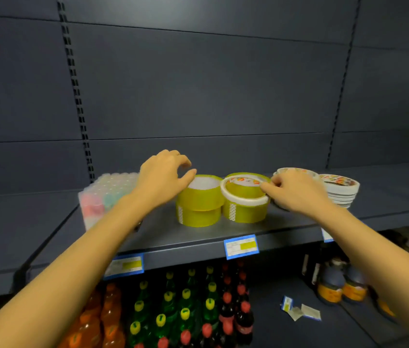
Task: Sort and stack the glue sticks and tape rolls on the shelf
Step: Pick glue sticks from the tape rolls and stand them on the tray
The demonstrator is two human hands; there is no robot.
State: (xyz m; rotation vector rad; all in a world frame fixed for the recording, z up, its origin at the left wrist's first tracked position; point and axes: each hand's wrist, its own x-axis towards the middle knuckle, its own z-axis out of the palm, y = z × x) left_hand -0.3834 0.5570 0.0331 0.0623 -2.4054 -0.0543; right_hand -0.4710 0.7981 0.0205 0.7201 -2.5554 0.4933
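Right hand (298, 190): thumb and forefinger pinch the narrow white tape roll at its 3 o'clock rim; the other fingers are tucked in.
Narrow white tape roll (243, 200): tilted, with its 9 o'clock side low. It rests over the top of the right yellow stack, not flat.
Handling, white roll: it looks light and stiff, a ring on a hard core. A rim pinch probably steers it well enough. Thumb outside and fingers through the core would hold it more surely.
Right yellow stack (244, 213): wide rolls directly under the white one. The glossy sides are likely slick, but the flat faces should stack steadily.
Left hand (163, 177): at 9 o'clock of the rolls. The fingers are loosely arched and grasp nothing visible, and the thumb tip sits at the rim of the left yellow stack.
Left yellow stack (199, 197): two rolls, the upper one slightly offset. It stands just beside the right stack.
Glue stick pack (100, 197): a film-wrapped block at 9 o'clock of the left hand. The wrap is probably soft, so it is best taken by opposite sides.
Printed roll stacks (341, 192): at 3 o'clock, beyond the right hand.
Shelf (286, 222): it carries all of these items.
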